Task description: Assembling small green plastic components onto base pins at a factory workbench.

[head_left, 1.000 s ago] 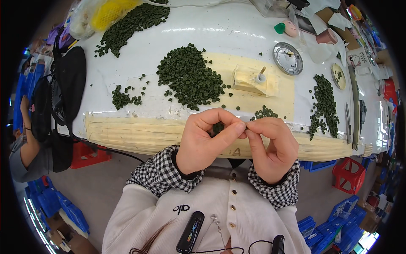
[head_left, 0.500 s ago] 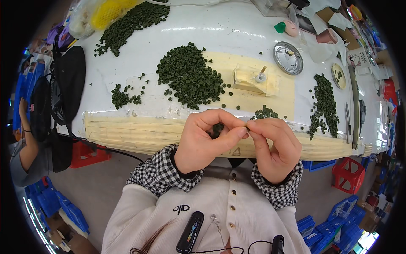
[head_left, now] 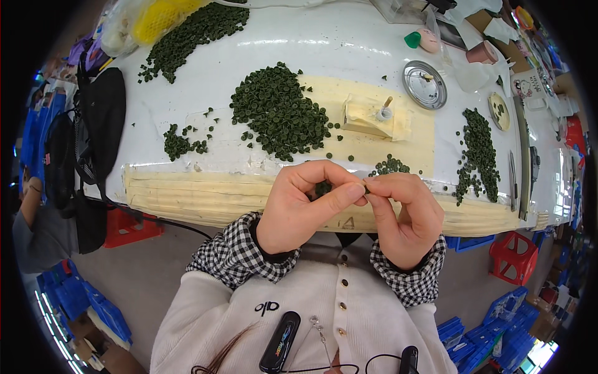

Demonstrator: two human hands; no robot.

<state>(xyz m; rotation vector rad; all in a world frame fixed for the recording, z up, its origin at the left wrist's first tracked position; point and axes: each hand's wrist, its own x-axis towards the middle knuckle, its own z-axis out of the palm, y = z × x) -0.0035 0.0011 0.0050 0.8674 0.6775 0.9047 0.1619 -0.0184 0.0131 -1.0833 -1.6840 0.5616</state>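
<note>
The left bare hand (head_left: 304,209) and right bare hand (head_left: 406,218) are pinching a small dark-green piece (head_left: 366,189) between their fingertips, above the cream-covered near edge (head_left: 193,196) of a glossy white table (head_left: 349,43). A heap of round dark-green pieces (head_left: 277,115) is lying centrally; a red plastic stool (head_left: 129,229) is standing near the table's near-left corner.

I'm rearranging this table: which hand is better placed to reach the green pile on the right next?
Probably the right hand: it is nearer the green pile than the left hand. Both seem to pinch a small piece, though.
</note>
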